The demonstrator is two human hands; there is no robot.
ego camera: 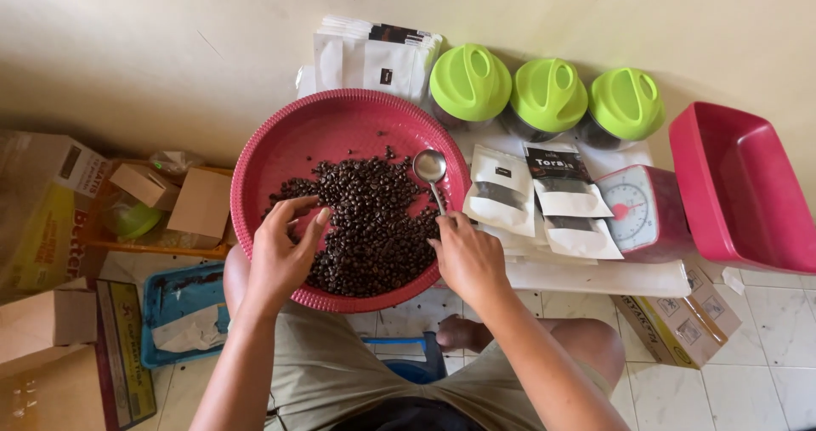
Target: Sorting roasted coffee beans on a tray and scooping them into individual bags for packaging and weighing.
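Observation:
A round red tray (pixel 280 133) rests on my lap, with a heap of dark coffee beans (pixel 370 214) in its middle. My left hand (pixel 285 252) lies on the left side of the heap, fingers bent over the beans. My right hand (pixel 466 257) grips the handle of a metal spoon (pixel 430 169) at the tray's right rim. The spoon's empty bowl hovers above the beans.
Three jars with green lids (pixel 548 95) stand against the wall beside a stack of white pouches (pixel 374 57). Filled pouches (pixel 565 197), a small red scale (pixel 642 210) and a red bin (pixel 739 189) lie at right. Cardboard boxes (pixel 51 210) and a blue tray (pixel 183 312) sit at left.

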